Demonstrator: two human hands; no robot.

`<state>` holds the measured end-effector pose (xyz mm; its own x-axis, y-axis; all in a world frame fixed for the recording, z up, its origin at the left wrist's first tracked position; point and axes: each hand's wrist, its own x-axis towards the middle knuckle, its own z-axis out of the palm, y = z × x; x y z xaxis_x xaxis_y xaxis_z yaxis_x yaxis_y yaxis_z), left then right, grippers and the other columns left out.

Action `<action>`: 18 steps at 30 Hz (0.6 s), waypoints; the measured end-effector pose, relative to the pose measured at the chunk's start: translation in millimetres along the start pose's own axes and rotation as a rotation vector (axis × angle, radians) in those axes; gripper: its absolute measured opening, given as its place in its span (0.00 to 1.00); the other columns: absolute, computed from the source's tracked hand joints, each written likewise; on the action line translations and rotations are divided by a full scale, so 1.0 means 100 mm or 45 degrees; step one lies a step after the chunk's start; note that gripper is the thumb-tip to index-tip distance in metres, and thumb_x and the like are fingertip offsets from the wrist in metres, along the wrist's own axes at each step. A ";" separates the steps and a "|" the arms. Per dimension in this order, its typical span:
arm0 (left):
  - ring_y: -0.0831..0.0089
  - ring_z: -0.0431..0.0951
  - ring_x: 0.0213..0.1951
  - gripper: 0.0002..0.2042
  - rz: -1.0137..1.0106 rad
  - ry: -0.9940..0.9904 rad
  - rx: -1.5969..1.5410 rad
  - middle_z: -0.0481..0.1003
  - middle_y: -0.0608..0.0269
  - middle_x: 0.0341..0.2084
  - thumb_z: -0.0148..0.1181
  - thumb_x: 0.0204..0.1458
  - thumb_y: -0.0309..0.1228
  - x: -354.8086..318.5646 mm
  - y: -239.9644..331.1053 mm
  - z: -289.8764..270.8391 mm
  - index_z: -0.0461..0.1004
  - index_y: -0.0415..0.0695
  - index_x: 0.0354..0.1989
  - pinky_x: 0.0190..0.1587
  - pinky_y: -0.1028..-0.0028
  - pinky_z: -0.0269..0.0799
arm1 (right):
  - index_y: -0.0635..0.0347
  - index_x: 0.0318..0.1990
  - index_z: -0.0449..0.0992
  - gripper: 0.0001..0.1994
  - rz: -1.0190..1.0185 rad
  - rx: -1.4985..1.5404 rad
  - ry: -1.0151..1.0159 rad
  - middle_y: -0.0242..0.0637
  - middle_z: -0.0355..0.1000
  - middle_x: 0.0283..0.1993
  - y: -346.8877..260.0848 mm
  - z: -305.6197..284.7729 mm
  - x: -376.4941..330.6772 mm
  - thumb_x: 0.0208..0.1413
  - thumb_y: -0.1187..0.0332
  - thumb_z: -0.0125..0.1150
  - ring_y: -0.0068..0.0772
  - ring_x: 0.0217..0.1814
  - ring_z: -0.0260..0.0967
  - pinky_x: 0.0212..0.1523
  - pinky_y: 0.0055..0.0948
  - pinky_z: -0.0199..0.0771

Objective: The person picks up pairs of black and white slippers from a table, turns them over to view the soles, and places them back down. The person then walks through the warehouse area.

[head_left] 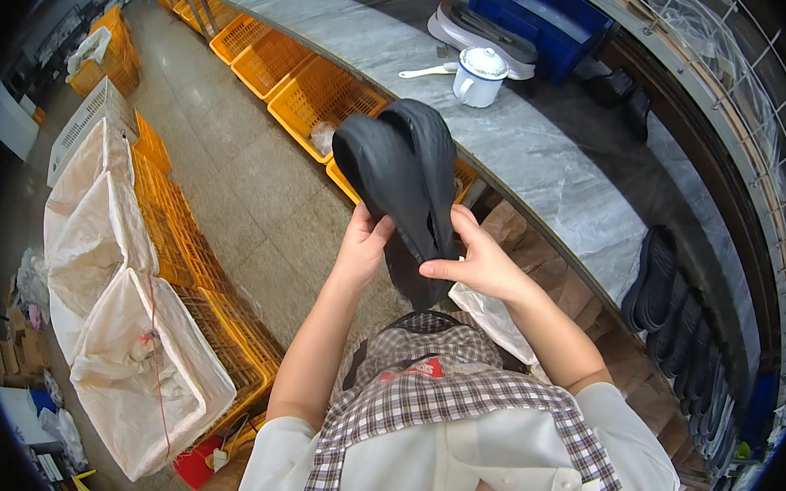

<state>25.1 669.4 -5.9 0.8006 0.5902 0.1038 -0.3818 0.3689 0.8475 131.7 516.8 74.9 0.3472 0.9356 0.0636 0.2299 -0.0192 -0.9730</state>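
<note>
Fingers of our left hand [363, 241] and our right hand [476, 263] are clenched on two black soles [404, 168], held face to face above our checked apron [455, 393]; the left fingertips are tucked behind the rubber and hidden, while the right thumb lies along the lower edge, in plain sight; whether a third sole sits between the pair we cannot tell. Beyond the fingertips runs a grey marble counter [546, 179], its near edge curving close past the right knuckles; on it stand one white enamel mug [478, 75] with a lid and one white spoon [425, 70]. Farther right of the right fingers, a row of black soles [681, 333] stands on edge, too overlapped to count. Left of the left fingers the floor lies open, bordered by orange crates [308, 87] and three white sacks [122, 289]; the far corner is dark and hard to make out.
</note>
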 end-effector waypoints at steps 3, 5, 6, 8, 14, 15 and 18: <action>0.74 0.67 0.51 0.16 -0.070 -0.008 0.048 0.68 0.63 0.49 0.53 0.56 0.27 -0.01 -0.02 -0.06 0.62 0.40 0.52 0.55 0.72 0.62 | 0.67 0.57 0.60 0.37 -0.092 -0.052 -0.021 0.42 0.53 0.57 0.03 0.00 -0.04 0.40 0.64 0.72 0.35 0.61 0.51 0.60 0.32 0.53; 0.75 0.68 0.49 0.14 0.041 -0.069 0.056 0.69 0.64 0.46 0.53 0.56 0.26 -0.02 -0.03 -0.06 0.63 0.40 0.50 0.53 0.74 0.63 | 0.67 0.56 0.61 0.36 -0.076 -0.054 -0.024 0.41 0.52 0.58 0.04 0.00 -0.05 0.40 0.65 0.72 0.35 0.61 0.51 0.61 0.33 0.51; 0.75 0.68 0.49 0.14 0.058 -0.063 0.087 0.69 0.64 0.46 0.53 0.56 0.25 -0.03 -0.02 -0.06 0.63 0.40 0.50 0.52 0.74 0.63 | 0.66 0.56 0.61 0.35 -0.090 -0.093 -0.028 0.41 0.52 0.58 0.04 -0.01 -0.05 0.40 0.66 0.72 0.36 0.62 0.51 0.62 0.33 0.51; 0.75 0.68 0.48 0.14 0.086 -0.047 0.112 0.70 0.65 0.45 0.52 0.55 0.23 -0.04 -0.01 -0.03 0.64 0.40 0.50 0.52 0.75 0.63 | 0.66 0.57 0.60 0.35 -0.120 -0.143 -0.029 0.40 0.51 0.58 0.04 -0.03 -0.06 0.40 0.66 0.72 0.36 0.62 0.50 0.62 0.33 0.50; 0.75 0.69 0.48 0.17 0.088 -0.038 0.146 0.70 0.66 0.46 0.51 0.53 0.19 -0.04 0.04 0.05 0.65 0.41 0.52 0.52 0.75 0.63 | 0.64 0.59 0.59 0.36 -0.142 -0.129 -0.017 0.41 0.50 0.60 0.07 -0.04 -0.11 0.41 0.68 0.70 0.37 0.64 0.48 0.64 0.34 0.48; 0.75 0.69 0.49 0.16 0.082 -0.046 0.152 0.70 0.65 0.47 0.51 0.54 0.22 -0.04 0.05 0.07 0.65 0.42 0.53 0.53 0.74 0.63 | 0.64 0.59 0.59 0.36 -0.135 -0.097 -0.010 0.41 0.50 0.61 0.09 -0.04 -0.11 0.42 0.69 0.70 0.38 0.64 0.48 0.64 0.35 0.48; 0.73 0.69 0.49 0.17 0.068 0.132 -0.074 0.70 0.63 0.48 0.51 0.57 0.30 -0.08 0.05 0.25 0.64 0.43 0.55 0.55 0.71 0.63 | 0.62 0.60 0.59 0.36 -0.272 -0.423 0.151 0.41 0.51 0.63 0.17 -0.03 -0.10 0.41 0.71 0.69 0.42 0.64 0.49 0.64 0.38 0.49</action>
<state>28.1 648.6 10.2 0.7276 0.6800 0.0912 -0.4514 0.3743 0.8101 135.4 506.4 58.1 0.3582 0.8840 0.3003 0.5823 0.0399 -0.8120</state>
